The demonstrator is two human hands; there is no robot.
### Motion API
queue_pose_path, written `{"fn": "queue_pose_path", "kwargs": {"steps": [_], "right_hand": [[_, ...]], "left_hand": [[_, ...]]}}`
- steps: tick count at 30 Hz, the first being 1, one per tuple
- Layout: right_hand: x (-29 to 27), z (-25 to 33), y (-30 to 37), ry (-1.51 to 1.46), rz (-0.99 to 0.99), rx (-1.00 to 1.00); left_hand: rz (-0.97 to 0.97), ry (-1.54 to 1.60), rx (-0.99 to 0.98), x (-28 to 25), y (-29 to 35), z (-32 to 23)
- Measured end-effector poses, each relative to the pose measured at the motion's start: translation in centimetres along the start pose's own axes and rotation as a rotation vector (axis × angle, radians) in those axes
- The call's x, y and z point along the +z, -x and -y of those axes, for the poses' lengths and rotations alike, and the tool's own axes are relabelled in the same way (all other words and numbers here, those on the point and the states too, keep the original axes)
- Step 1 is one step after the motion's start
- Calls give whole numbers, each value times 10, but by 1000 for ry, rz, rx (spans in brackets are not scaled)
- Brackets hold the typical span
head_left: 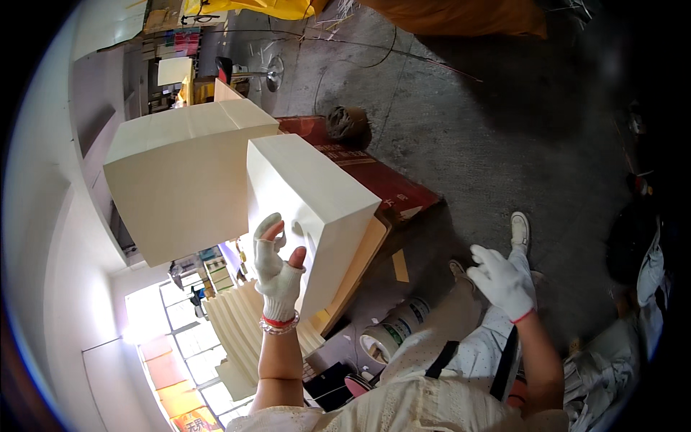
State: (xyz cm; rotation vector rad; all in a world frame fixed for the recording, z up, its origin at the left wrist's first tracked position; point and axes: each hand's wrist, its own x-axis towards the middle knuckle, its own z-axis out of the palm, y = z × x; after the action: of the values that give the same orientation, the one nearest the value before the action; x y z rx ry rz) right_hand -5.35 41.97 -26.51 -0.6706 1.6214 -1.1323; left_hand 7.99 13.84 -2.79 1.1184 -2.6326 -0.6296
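My left hand point(272, 263) wears a white knit glove that leaves the thumb and a fingertip bare. It is raised with thumb and fingers apart, holding nothing, in front of a large white block-shaped stack point(309, 180). Whether it touches the stack's bright side I cannot tell. The stack rests on a light wooden board point(360, 263). Beside it on the left stands a bigger cream-white stack point(180, 173). My right hand point(500, 281), also in a white glove, hangs near my leg with its fingers loosely extended and nothing visible in them.
Dark red printed cardboard point(381, 180) lies behind the stack, with a dark brown roll-like object point(348, 126) on it. A white bucket point(396, 330) stands near my legs. Several pale layered stacks point(248, 335) are at lower left. An orange-brown sack point(461, 16) lies far off; crumpled whitish sheeting point(604, 371) lies right.
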Motion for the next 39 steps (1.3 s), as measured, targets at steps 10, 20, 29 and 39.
{"fn": "queue_pose_path", "kwargs": {"steps": [10,20,29,39], "right_hand": [[-33,-75,4,76,-123,27],[-16,-37,-26,-69,-59,-29],[-3,-35,-29,-46,-19,28],[-1,-40,-29,-8,1,9]], "left_hand": [[562,-706,-189,-31,-77,-41],[75,-626,275,19,-22,-21],[88,-418,218,9,-23,-16],[95,-276,165,6,-23,-10]]}}
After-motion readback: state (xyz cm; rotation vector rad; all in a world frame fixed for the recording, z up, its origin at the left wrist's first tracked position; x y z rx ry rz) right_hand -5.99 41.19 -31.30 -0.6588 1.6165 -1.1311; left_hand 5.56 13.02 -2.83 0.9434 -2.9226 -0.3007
